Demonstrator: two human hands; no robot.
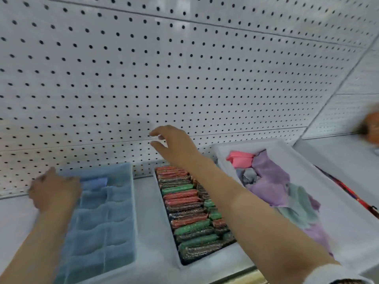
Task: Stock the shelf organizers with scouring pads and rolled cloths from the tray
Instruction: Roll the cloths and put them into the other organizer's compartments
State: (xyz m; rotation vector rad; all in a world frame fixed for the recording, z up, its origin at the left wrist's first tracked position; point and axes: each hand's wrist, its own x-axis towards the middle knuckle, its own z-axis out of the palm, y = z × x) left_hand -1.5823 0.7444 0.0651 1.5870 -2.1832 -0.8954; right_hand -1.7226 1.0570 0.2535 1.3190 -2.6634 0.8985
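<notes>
A blue divided fabric organizer [114,232] lies on the shelf at the left, with a folded blue cloth [94,183] in a far compartment. My left hand [54,191] rests at its far left corner; blur hides its grip. In the middle, a white organizer [164,222] is packed with red, green and dark scouring pads [188,214]. My right hand [174,146] hovers above its far end, fingers spread and empty. At the right, a white tray [338,212] holds loose purple, grey and pink cloths [268,177].
A white pegboard wall [164,78] backs the shelf. A blurred orange object [372,128] sits at the far right on the shelf. A red strap [348,191] lies beside the tray's right side. The shelf's front edge [235,277] runs along the bottom.
</notes>
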